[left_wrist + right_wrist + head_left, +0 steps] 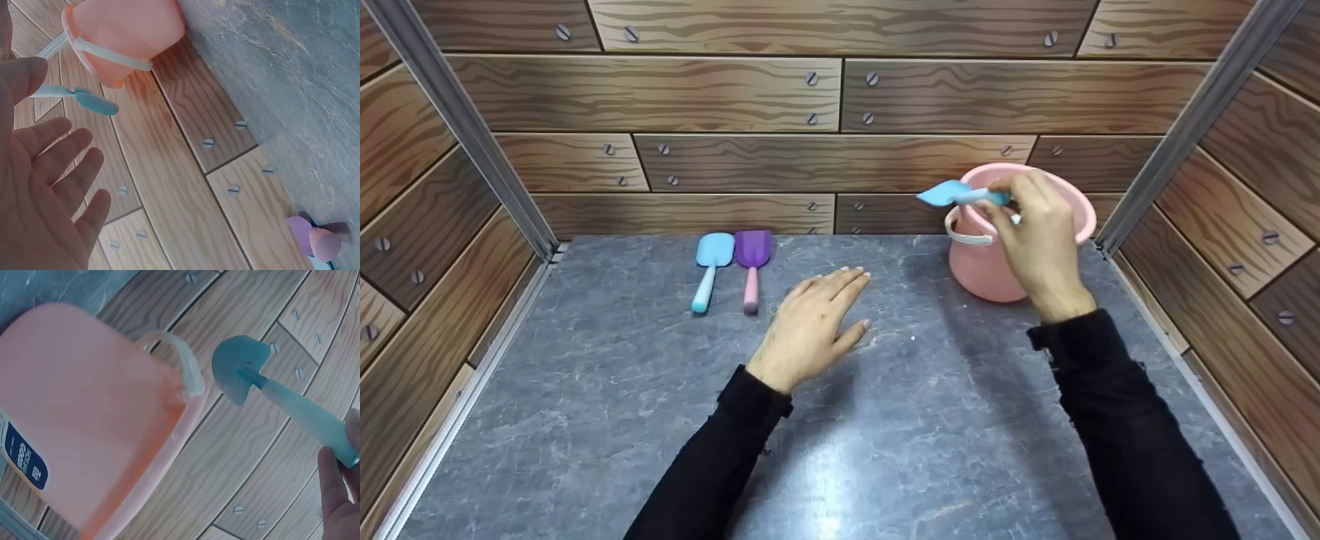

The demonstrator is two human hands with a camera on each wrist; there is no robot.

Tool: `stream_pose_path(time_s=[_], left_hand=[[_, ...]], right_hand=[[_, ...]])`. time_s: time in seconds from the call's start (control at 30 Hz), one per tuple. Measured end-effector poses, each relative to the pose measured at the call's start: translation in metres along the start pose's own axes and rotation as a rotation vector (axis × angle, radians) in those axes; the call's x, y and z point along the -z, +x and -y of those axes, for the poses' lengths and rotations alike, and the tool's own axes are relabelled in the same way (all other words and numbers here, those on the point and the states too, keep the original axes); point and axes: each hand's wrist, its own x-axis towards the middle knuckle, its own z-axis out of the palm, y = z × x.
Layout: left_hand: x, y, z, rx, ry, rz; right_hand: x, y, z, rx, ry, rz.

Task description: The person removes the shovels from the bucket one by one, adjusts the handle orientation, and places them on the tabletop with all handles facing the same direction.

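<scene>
My right hand point(1039, 232) pinches a small blue toy shovel point(306, 413) by the end of its pale handle, above the rim of a pink bucket point(986, 270). The shovel's blade points left, out past the bucket's edge. The bucket stands upright at the back right, its white handle point(969, 238) hanging down the near left side. Over the middle of the table, my left hand point(810, 322) is held palm down with its fingers extended, holding nothing. Left of it lie a blue toy shovel with a turquoise-tipped handle point(703, 291) and a purple toy shovel with a pink handle point(751, 289), side by side.
The grey marbled tabletop point(607, 420) is bounded by wood-patterned panels point(720, 97) at the back and sides. Metal frame bars point(472, 135) run up the two back corners. A dark label point(27, 455) shows on the bucket's side.
</scene>
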Motion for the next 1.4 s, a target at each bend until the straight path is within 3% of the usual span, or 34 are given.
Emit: stream_pose_path(time_s=[0.57,1.4], left_hand=[[-0.001,0.002,0.004,0.049,-0.060,-0.028],[-0.003,0.001,0.008,0.052,-0.111,-0.088]], right_hand=[[-0.018,-0.028,0.022,0.044,0.063,0.044],[-0.036,-0.063,0.051,0.089,0.170,0.075]])
